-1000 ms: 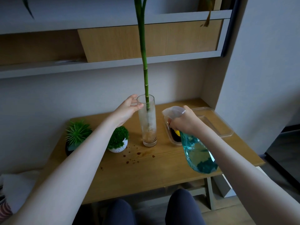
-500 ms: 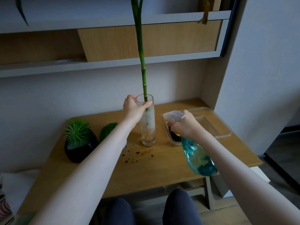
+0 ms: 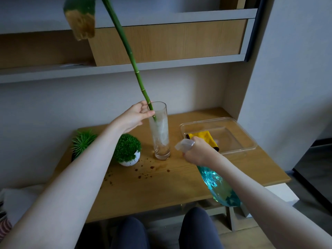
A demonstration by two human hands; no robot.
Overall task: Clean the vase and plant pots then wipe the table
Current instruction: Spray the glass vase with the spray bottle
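Nearest, the right hand (image 3: 198, 153) gripped a blue spray bottle (image 3: 218, 186), nozzle aimed left at the vase (image 3: 160, 133) for spraying. The vase stood mid-table (image 3: 179, 187) among brown specks (image 3: 145, 170). Beyond, the left hand (image 3: 137, 116) pinched the bamboo stem (image 3: 138, 76) at the rim, apparently tilting it clear.

I see bare bench (image 3: 179, 191) along the near edge, marked only by brown specks (image 3: 143, 169). The vase (image 3: 159, 132) stands mid-bench, its bamboo stem (image 3: 133, 60) leaning left towards the shelf (image 3: 161, 63). Left of it, the white pot (image 3: 130, 159) and spiky plant (image 3: 82, 141) crowd the way; right, the clear tray (image 3: 239, 141) blocks the back corner.
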